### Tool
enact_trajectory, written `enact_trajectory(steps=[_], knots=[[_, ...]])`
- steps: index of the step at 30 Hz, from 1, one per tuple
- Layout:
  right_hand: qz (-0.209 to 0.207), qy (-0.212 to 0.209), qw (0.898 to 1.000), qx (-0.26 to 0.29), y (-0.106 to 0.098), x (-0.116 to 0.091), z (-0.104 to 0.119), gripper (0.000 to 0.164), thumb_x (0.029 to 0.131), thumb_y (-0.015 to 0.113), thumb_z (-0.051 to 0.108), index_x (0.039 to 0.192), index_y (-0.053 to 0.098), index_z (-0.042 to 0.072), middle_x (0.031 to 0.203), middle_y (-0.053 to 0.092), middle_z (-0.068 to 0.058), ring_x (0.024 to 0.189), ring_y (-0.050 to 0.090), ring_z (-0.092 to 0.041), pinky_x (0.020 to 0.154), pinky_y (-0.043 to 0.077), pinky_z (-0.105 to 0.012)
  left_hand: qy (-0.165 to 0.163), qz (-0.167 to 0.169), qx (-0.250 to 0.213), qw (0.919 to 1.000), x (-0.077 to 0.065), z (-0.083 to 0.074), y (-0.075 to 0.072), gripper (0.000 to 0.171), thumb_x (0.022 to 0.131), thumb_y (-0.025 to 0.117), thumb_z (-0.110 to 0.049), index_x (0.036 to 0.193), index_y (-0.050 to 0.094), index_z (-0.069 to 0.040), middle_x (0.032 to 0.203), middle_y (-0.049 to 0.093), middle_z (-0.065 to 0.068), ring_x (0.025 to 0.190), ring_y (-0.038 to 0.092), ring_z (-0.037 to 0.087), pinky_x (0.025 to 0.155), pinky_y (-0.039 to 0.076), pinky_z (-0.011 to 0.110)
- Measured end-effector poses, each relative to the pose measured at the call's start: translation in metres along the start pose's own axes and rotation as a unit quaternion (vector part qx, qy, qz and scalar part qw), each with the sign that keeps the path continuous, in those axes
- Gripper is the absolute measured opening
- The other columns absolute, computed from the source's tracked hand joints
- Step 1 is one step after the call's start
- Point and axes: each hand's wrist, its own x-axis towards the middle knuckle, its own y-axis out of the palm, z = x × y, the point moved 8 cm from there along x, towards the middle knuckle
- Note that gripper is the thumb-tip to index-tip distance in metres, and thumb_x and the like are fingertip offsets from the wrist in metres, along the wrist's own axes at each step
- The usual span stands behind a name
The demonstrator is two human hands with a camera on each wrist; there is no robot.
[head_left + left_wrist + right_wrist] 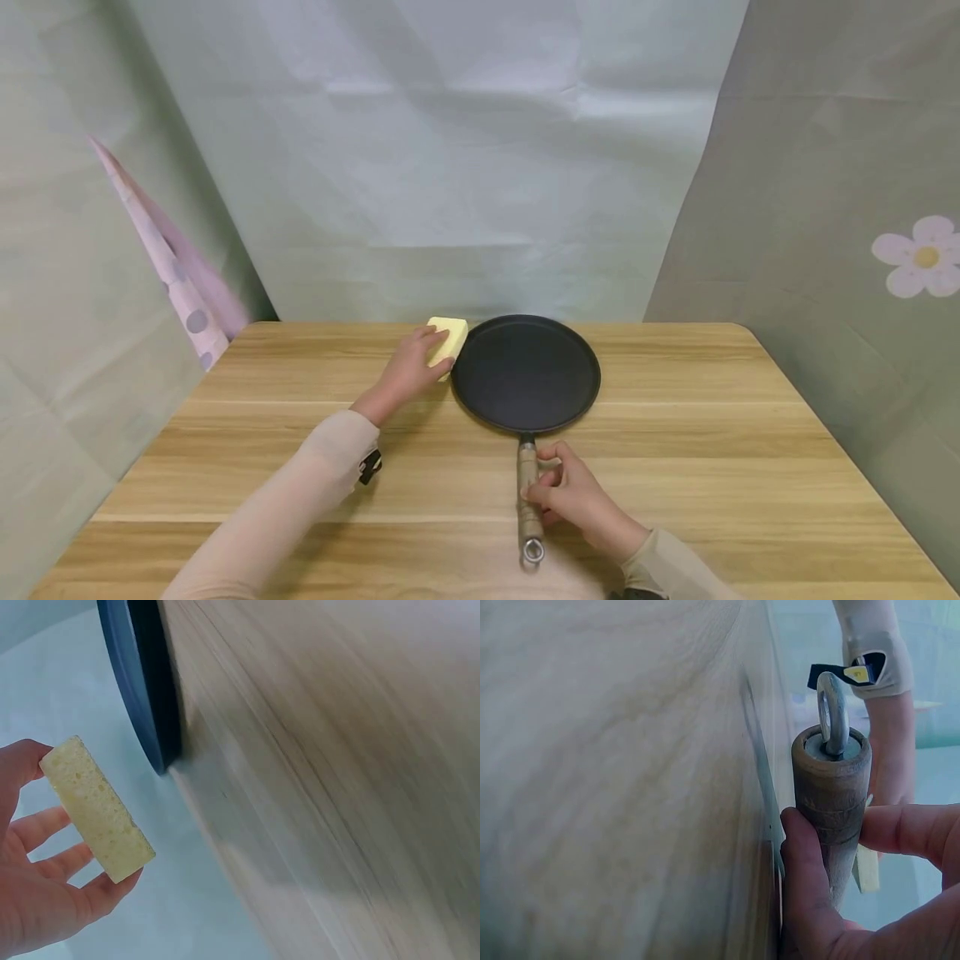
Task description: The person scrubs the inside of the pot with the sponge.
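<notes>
A flat round black pan (527, 375) lies toward the back of the table, its wooden handle (529, 500) pointing to the near edge. My left hand (411, 364) holds a pale yellow sponge (448, 340) between thumb and fingers, just left of the pan's rim. In the left wrist view the sponge (97, 810) is held clear of the tabletop, apart from the pan (142, 682). My right hand (577, 496) pinches the handle from the right. The right wrist view shows thumb and fingers on either side of the handle (832, 787), near its metal hanging ring (832, 712).
The wooden table (712, 467) has its far edge close behind the pan. Grey-green sheets (465, 167) hang behind it and at both sides, with a printed flower (921, 257) at right. A dark strap (370, 465) sits at the left sleeve.
</notes>
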Motion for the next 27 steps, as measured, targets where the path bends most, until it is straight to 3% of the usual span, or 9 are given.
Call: enact_trajectory(steps=[8, 11, 16, 21, 27], knots=[[0.003, -0.003, 1.000, 0.002, -0.001, 0.000, 0.001, 0.053, 0.078, 0.066, -0.002, 0.122, 0.038, -0.006, 0.081, 0.051, -0.009, 0.066, 0.058, -0.019, 0.057, 0.055, -0.036, -0.023, -0.025, 0.022, 0.9992, -0.003, 0.029, -0.008, 0.053, 0.089, 0.064, -0.019, 0.134, 0.051, 0.007, 0.139, 0.042, 0.032, 0.128, 0.037, 0.052, 0.106, 0.030, 0.058], [0.007, -0.003, 1.000, 0.005, -0.001, -0.001, 0.002, 0.053, 0.078, 0.066, -0.001, 0.123, 0.038, -0.006, 0.082, 0.051, -0.010, 0.066, 0.058, -0.020, 0.058, 0.056, -0.036, -0.015, -0.043, 0.032, 0.9985, -0.003, 0.047, -0.006, 0.053, 0.089, 0.063, -0.025, 0.130, 0.054, 0.007, 0.135, 0.045, 0.034, 0.125, 0.039, 0.052, 0.106, 0.030, 0.057], [0.008, -0.001, 1.000, 0.008, -0.001, -0.002, 0.002, 0.054, 0.078, 0.067, -0.001, 0.123, 0.038, -0.006, 0.083, 0.051, -0.010, 0.067, 0.059, -0.020, 0.059, 0.056, -0.036, -0.046, -0.029, 0.041, 0.9977, -0.004, 0.065, -0.003, 0.054, 0.090, 0.062, -0.025, 0.132, 0.052, 0.008, 0.137, 0.042, 0.035, 0.126, 0.037, 0.054, 0.107, 0.028, 0.058], [0.005, -0.001, 1.000, 0.004, 0.000, -0.001, 0.001, 0.054, 0.078, 0.067, 0.000, 0.124, 0.038, -0.006, 0.083, 0.051, -0.010, 0.066, 0.058, -0.020, 0.058, 0.056, -0.036, -0.086, 0.000, 0.070, 0.9939, -0.006, 0.068, -0.005, 0.054, 0.092, 0.061, -0.021, 0.134, 0.048, 0.010, 0.139, 0.040, 0.035, 0.128, 0.036, 0.053, 0.107, 0.028, 0.058], [0.007, -0.001, 1.000, 0.005, 0.000, 0.000, 0.001, 0.054, 0.079, 0.067, 0.000, 0.123, 0.038, -0.006, 0.083, 0.051, -0.010, 0.066, 0.058, -0.019, 0.058, 0.056, -0.035, -0.085, -0.002, 0.085, 0.9928, -0.008, 0.068, -0.006, 0.050, 0.091, 0.062, -0.019, 0.129, 0.052, 0.012, 0.130, 0.049, 0.035, 0.125, 0.042, 0.050, 0.106, 0.028, 0.058]])
